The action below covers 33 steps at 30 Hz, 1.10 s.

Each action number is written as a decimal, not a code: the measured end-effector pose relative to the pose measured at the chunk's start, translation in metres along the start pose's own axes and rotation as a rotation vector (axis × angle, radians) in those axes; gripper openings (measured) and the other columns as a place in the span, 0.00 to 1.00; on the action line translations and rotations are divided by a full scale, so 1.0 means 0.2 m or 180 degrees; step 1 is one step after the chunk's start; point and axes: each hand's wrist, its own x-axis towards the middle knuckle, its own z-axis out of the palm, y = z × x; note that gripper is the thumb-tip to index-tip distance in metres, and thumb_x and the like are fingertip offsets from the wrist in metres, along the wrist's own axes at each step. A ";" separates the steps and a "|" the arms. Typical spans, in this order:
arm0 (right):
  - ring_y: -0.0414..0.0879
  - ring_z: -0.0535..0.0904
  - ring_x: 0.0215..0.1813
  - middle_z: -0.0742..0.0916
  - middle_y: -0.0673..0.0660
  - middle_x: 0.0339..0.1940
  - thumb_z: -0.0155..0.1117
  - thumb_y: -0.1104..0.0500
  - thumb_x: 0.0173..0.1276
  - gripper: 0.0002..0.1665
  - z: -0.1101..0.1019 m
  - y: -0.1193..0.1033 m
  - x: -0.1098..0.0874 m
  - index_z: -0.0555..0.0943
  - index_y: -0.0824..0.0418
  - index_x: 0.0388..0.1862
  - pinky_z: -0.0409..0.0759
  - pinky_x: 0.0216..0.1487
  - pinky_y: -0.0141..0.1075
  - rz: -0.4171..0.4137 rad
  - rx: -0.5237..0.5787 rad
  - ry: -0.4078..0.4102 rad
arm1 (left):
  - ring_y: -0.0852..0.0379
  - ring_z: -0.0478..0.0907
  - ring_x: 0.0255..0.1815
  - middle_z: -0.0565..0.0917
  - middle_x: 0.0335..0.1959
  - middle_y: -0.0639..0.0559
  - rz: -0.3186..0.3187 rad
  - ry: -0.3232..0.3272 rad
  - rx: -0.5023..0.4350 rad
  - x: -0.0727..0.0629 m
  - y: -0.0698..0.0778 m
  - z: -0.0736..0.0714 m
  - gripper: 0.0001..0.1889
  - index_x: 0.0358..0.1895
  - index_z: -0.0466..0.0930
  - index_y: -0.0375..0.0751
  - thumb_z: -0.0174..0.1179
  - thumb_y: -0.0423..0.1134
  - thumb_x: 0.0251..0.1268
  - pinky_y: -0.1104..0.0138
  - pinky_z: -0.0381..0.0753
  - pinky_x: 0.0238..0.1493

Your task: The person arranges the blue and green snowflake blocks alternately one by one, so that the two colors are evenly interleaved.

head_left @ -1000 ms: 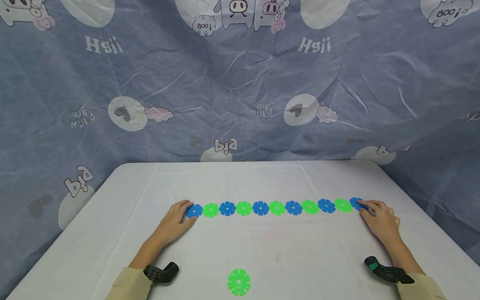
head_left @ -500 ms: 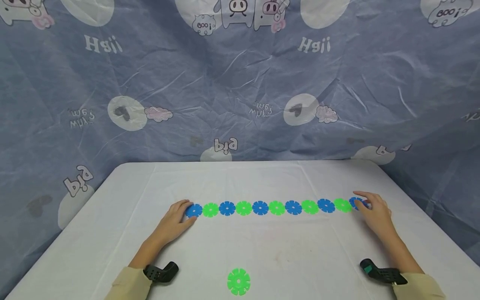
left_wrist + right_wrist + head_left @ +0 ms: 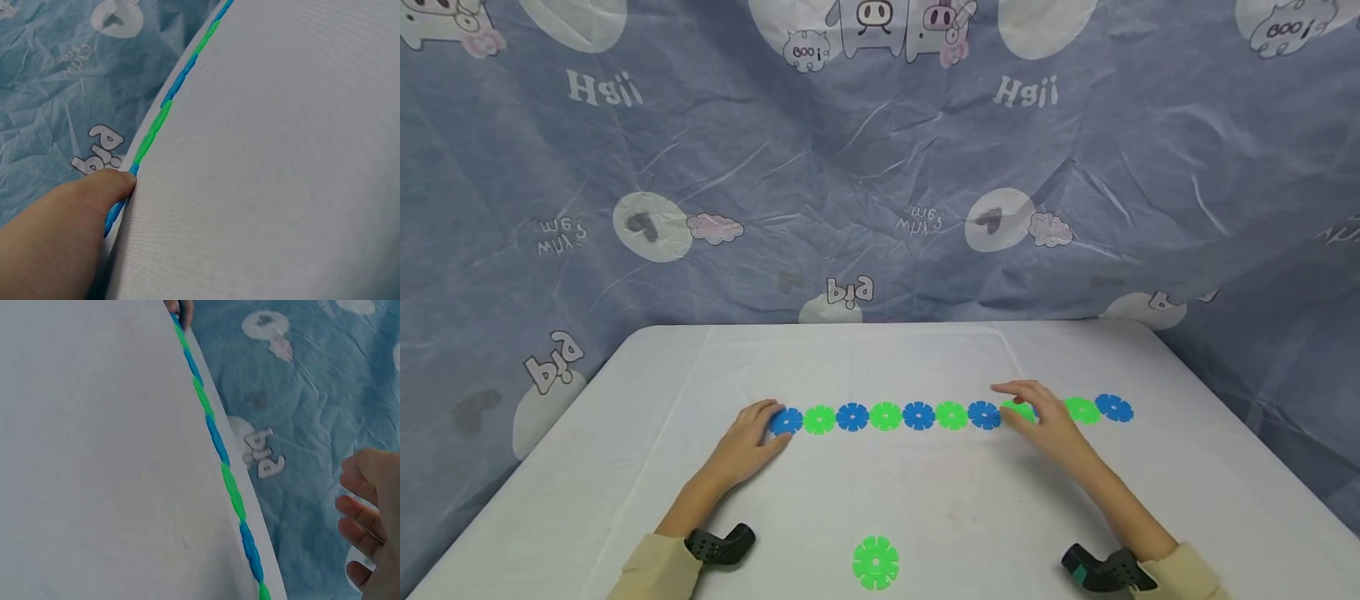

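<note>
A straight row of slotted plastic snowflake discs, alternating blue and green, runs across the white table. My left hand (image 3: 747,446) holds the blue disc (image 3: 787,421) at the left end, thumb on its near edge and fingers on its far edge; the left wrist view shows the thumb (image 3: 115,184) against it. Above the right part of the row is my right hand (image 3: 1051,427), fingers spread and loosely bent, holding nothing. It partly hides a green disc (image 3: 1019,408) and the blue one beside it. The row's right end is a blue disc (image 3: 1114,407), with no hand on it.
A single green disc (image 3: 876,562) lies apart near the front of the table (image 3: 955,500). A blue printed cloth (image 3: 850,167) hangs behind the table and along its sides. Each wrist wears a black band (image 3: 721,546).
My right hand has let go of the blue disc at the right end and moved left over the row. My left hand stays on its disc. The row looks unmoved.
</note>
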 end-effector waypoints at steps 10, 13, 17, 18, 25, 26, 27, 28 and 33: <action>0.43 0.73 0.50 0.77 0.40 0.52 0.61 0.54 0.61 0.19 0.25 -0.26 -0.14 0.76 0.44 0.53 0.62 0.52 0.46 -0.0444 0.0301 -0.0786 | 0.40 0.59 0.66 0.65 0.64 0.38 0.0025 0.0019 -0.0016 0.00 0.00 0.00 0.30 0.62 0.65 0.35 0.54 0.50 0.60 0.45 0.61 0.64; 0.40 0.71 0.54 0.76 0.38 0.52 0.62 0.52 0.60 0.19 0.30 -0.30 -0.19 0.76 0.42 0.52 0.62 0.54 0.46 -0.0552 0.0340 -0.0946 | 0.40 0.58 0.67 0.65 0.64 0.39 0.0006 -0.0005 -0.0024 0.00 0.00 0.00 0.30 0.62 0.65 0.36 0.54 0.51 0.60 0.45 0.60 0.64; 0.36 0.70 0.53 0.77 0.37 0.49 0.62 0.51 0.60 0.19 0.37 -0.35 -0.22 0.77 0.43 0.52 0.64 0.52 0.40 -0.0855 0.0341 -0.1083 | 0.40 0.58 0.67 0.65 0.64 0.39 -0.0008 -0.0004 0.0007 0.00 0.00 0.00 0.30 0.62 0.65 0.37 0.54 0.51 0.60 0.45 0.60 0.64; 0.35 0.70 0.52 0.78 0.37 0.48 0.62 0.51 0.60 0.19 0.38 -0.36 -0.23 0.77 0.43 0.52 0.64 0.51 0.38 -0.0944 0.0330 -0.1107 | 0.40 0.59 0.67 0.65 0.64 0.39 -0.0006 0.0006 0.0012 0.00 0.00 0.00 0.30 0.62 0.65 0.36 0.54 0.51 0.60 0.45 0.60 0.64; 0.32 0.67 0.51 0.77 0.37 0.47 0.60 0.45 0.61 0.20 0.44 -0.40 -0.27 0.75 0.40 0.54 0.65 0.50 0.33 -0.1078 0.0556 -0.1619 | 0.39 0.59 0.66 0.65 0.63 0.38 0.0005 0.0020 0.0030 0.00 0.01 -0.01 0.30 0.62 0.65 0.36 0.54 0.50 0.60 0.45 0.61 0.63; 0.33 0.66 0.52 0.76 0.37 0.48 0.60 0.44 0.61 0.21 0.44 -0.41 -0.27 0.75 0.40 0.54 0.65 0.51 0.32 -0.1096 0.0563 -0.1716 | 0.39 0.59 0.66 0.65 0.63 0.38 0.0008 0.0016 0.0037 0.00 0.01 -0.01 0.30 0.62 0.65 0.36 0.54 0.51 0.60 0.45 0.61 0.63; 0.33 0.65 0.52 0.75 0.37 0.48 0.60 0.43 0.60 0.23 0.44 -0.41 -0.27 0.74 0.40 0.55 0.66 0.51 0.32 -0.1122 0.0550 -0.1799 | 0.40 0.59 0.66 0.65 0.64 0.38 -0.0006 0.0010 0.0030 0.00 0.01 -0.01 0.30 0.62 0.65 0.36 0.54 0.51 0.60 0.45 0.61 0.64; 0.33 0.65 0.52 0.75 0.37 0.49 0.60 0.42 0.60 0.24 0.44 -0.41 -0.28 0.74 0.39 0.56 0.66 0.51 0.31 -0.1146 0.0523 -0.1872 | 0.40 0.59 0.66 0.65 0.64 0.38 -0.0002 0.0010 0.0040 0.00 0.01 -0.01 0.30 0.62 0.65 0.36 0.54 0.51 0.60 0.45 0.61 0.63; 0.32 0.63 0.52 0.73 0.37 0.50 0.58 0.38 0.59 0.26 0.44 -0.40 -0.29 0.72 0.38 0.58 0.66 0.49 0.29 -0.1269 0.0301 -0.2004 | 0.40 0.59 0.66 0.65 0.64 0.38 0.0016 0.0025 0.0021 0.00 0.00 0.00 0.30 0.62 0.65 0.36 0.54 0.51 0.59 0.45 0.61 0.63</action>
